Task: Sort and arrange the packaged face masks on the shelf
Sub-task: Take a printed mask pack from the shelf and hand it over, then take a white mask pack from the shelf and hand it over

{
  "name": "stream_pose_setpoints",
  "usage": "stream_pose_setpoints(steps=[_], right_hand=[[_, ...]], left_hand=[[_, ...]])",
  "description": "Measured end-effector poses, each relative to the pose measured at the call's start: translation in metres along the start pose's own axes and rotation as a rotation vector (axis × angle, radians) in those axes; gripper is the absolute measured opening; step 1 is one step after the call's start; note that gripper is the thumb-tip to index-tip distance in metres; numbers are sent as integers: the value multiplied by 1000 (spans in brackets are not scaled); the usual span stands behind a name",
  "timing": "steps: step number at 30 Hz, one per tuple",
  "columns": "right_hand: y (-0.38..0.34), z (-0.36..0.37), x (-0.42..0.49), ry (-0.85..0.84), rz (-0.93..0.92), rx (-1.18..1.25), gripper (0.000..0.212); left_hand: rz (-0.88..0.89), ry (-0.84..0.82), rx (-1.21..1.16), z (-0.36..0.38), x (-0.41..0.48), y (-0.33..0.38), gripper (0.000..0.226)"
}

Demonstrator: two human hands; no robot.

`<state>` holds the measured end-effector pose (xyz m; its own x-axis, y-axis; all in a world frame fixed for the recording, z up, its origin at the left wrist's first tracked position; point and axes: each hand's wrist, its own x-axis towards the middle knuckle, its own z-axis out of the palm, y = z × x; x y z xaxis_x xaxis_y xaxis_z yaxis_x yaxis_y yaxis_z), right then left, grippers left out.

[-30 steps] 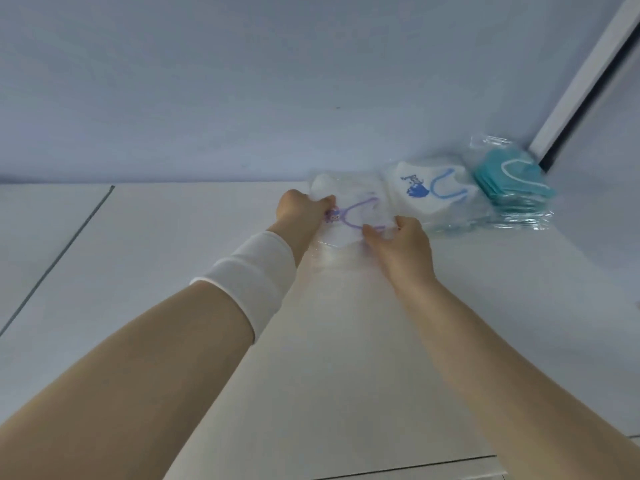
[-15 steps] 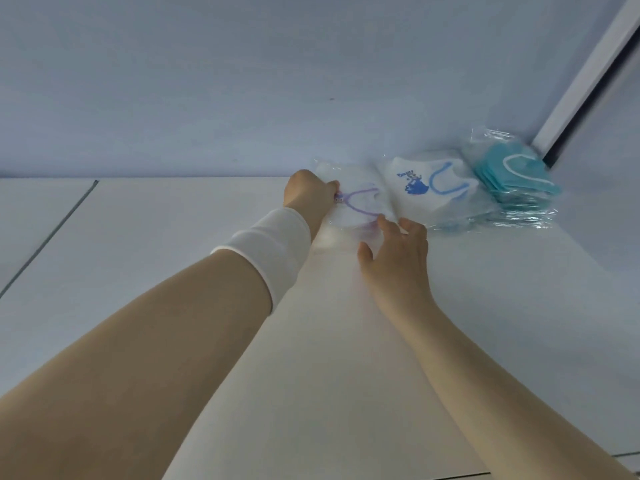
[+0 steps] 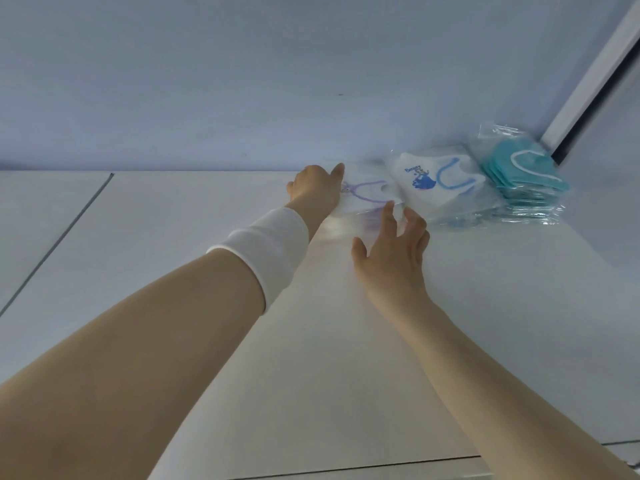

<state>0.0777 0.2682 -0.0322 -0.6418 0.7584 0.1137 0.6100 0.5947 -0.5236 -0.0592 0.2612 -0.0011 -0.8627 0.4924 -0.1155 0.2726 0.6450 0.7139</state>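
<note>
Here the purple-loop mask pack [image 3: 364, 197] lies flat on the shelf [image 3: 173, 237] at upper centre, its loop opening toward the upper right and its long axis unclear. The left hand [image 3: 316, 189] rests extended fingers on its left edge. The right hand [image 3: 393, 249], fingers spread, touches its near edge.

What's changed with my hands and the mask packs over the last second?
The right hand let go of the purple-strapped mask pack and drew back to its near edge, fingers spread. The left hand uncurled and now touches its left edge. The blue-printed pack and teal mask stack stayed put.
</note>
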Motion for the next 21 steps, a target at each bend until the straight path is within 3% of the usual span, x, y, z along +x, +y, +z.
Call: stream_pose_setpoints(steps=[6, 11, 21], right_hand=[[-5, -10, -36, 23, -113, -162, 69], [-16, -8, -62, -53, -287, -253, 66], [-97, 20, -122, -216, -655, -276, 62]], left_hand=[[137, 67, 76, -23, -39, -32, 53], [242, 169, 351, -54, -100, -70, 52], [41, 337, 670, -146, -222, -170, 54]])
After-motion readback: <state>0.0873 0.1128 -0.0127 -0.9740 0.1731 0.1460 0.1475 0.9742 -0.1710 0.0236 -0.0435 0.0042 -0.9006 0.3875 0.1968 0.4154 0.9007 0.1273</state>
